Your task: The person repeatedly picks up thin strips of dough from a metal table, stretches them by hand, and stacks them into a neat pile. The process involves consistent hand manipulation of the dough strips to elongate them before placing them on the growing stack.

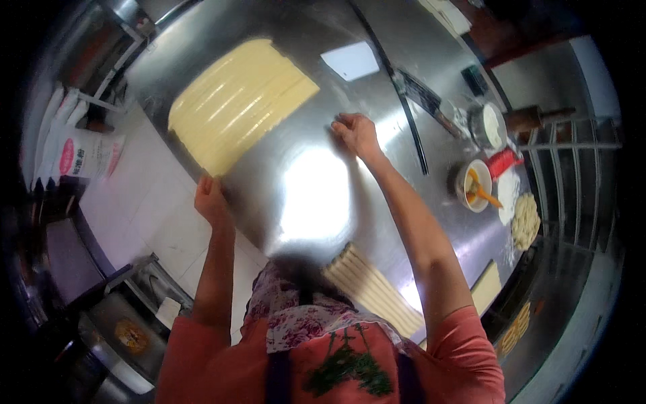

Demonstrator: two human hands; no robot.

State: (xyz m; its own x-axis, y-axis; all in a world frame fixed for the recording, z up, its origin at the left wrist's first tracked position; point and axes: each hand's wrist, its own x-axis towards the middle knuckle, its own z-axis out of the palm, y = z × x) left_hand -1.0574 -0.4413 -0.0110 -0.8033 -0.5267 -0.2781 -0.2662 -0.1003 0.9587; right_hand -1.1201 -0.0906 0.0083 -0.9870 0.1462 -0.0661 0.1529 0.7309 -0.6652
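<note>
A pale yellow dough sheet with glossy streaks lies across the left half of the metal table. My left hand is closed at its near corner, fingertips pinching the edge. Off the sheet's right side, my right hand hovers over or rests on bare metal; I cannot tell which. Its fingers are drawn together in a pinch, and anything between them is too small to see. Beyond it lies a white dough scraper. Close to my body sits a ridged row of dough strips.
A long dark rod crosses the table beside a cleaver. To the right stand a metal bowl of flour, a bowl with an orange-handled tool, a red object and a dough lump. White sacks stand far left.
</note>
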